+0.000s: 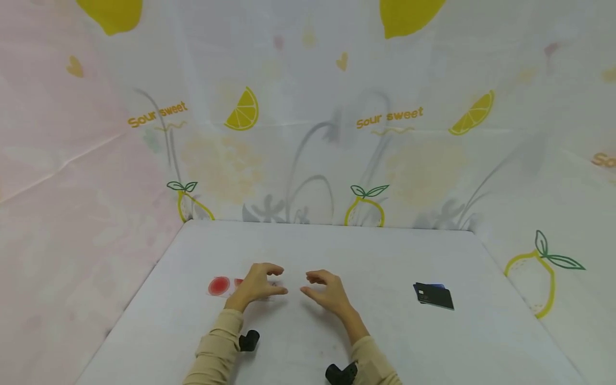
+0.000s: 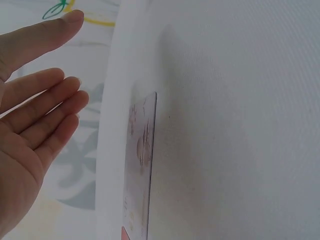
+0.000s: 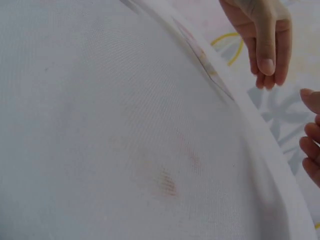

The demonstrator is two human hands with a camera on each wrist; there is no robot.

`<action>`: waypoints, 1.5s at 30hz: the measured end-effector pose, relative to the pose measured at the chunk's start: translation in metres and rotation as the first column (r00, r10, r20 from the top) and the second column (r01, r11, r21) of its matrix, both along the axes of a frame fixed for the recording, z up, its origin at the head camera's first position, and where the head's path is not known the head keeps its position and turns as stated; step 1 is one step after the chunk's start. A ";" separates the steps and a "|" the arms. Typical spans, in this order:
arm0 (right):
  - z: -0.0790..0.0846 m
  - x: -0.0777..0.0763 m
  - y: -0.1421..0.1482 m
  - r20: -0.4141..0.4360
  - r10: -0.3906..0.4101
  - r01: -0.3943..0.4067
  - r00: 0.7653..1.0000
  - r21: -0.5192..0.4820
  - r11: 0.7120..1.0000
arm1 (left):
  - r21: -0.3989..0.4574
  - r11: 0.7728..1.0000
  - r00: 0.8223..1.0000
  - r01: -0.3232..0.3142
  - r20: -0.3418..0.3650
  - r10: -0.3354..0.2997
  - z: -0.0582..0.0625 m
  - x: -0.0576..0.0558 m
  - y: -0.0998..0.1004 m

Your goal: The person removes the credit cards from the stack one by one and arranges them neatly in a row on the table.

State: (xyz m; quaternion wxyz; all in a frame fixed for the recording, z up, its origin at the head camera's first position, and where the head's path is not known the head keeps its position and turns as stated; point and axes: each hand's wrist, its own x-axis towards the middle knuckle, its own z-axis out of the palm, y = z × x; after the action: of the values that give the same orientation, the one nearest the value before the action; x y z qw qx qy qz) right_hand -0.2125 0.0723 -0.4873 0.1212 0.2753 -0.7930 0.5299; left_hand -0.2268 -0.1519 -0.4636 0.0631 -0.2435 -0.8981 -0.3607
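My left hand (image 1: pixel 257 284) hovers above the table left of centre, thumb and fingers apart and lightly curved, holding nothing. Beneath and beside it lies a flat pale sheet with a red disc (image 1: pixel 218 286), partly hidden by the hand. The left wrist view shows this thin printed sheet (image 2: pixel 140 160) edge-on below the left hand (image 2: pixel 30 130). Facing it across a small gap, my right hand (image 1: pixel 331 292) is also raised with loosely bent fingers and nothing in its grasp. Only the right hand's fingertips (image 3: pixel 312 142) appear in the right wrist view.
A small overlapping stack of dark cards (image 1: pixel 435 297), black over blue, lies on the right side of the white table (image 1: pixel 385 342). Behind the table hangs a lemon-printed cloth (image 1: pixel 308 160). A black wrist device (image 1: pixel 249 340) sits by each sleeve.
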 end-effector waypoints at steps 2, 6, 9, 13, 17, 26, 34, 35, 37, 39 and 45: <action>0.008 0.005 0.002 -0.023 -0.003 0.003 1.000 -0.016 1.000 | 0.001 1.000 1.000 0.004 0.007 -0.004 0.001 -0.001 0.003; 0.026 0.015 0.006 -0.027 -0.014 0.013 1.000 -0.038 0.999 | -0.005 1.000 1.000 0.020 0.001 -0.020 0.002 -0.002 0.009; 0.034 0.019 0.009 -0.011 -0.022 0.022 1.000 -0.036 0.999 | -0.009 0.999 0.999 0.032 -0.010 -0.032 0.003 -0.003 0.013; 0.036 0.020 0.014 -0.019 -0.023 0.023 1.000 -0.038 0.999 | -0.019 0.999 0.998 0.051 -0.026 -0.052 0.003 -0.005 0.018; 0.035 0.019 0.019 -0.032 -0.035 0.033 0.999 -0.045 0.998 | -0.023 0.997 0.997 0.074 -0.027 -0.075 0.004 -0.007 0.025; 0.040 0.017 0.034 -0.063 -0.082 0.080 0.995 -0.037 0.996 | -0.015 0.997 0.997 0.080 0.007 -0.080 0.007 -0.012 0.039; 0.045 0.017 0.050 -0.064 -0.128 0.127 0.990 -0.021 0.992 | -0.023 0.994 0.994 0.104 0.019 -0.104 0.009 -0.018 0.051; 0.045 0.017 0.052 -0.062 -0.133 0.132 0.989 -0.022 0.991 | -0.024 0.994 0.994 0.110 0.021 -0.109 0.010 -0.018 0.053; 0.045 0.017 0.056 -0.060 -0.144 0.143 0.988 -0.025 0.989 | -0.020 0.992 0.992 0.123 0.025 -0.122 0.011 -0.020 0.057; 0.046 0.017 0.059 -0.060 -0.156 0.155 0.986 -0.030 0.987 | -0.015 0.991 0.991 0.130 0.033 -0.130 0.013 -0.020 0.060; 0.046 0.018 0.066 -0.059 -0.174 0.172 0.983 -0.030 0.985 | -0.016 0.990 0.989 0.140 0.040 -0.139 0.016 -0.021 0.070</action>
State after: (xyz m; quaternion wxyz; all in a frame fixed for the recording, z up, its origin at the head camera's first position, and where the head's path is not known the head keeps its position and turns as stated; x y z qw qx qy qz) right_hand -0.1946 0.1388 -0.4413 0.1946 0.2200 -0.8032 0.5183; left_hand -0.2480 -0.0815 -0.4475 0.0179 -0.2990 -0.8833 -0.3607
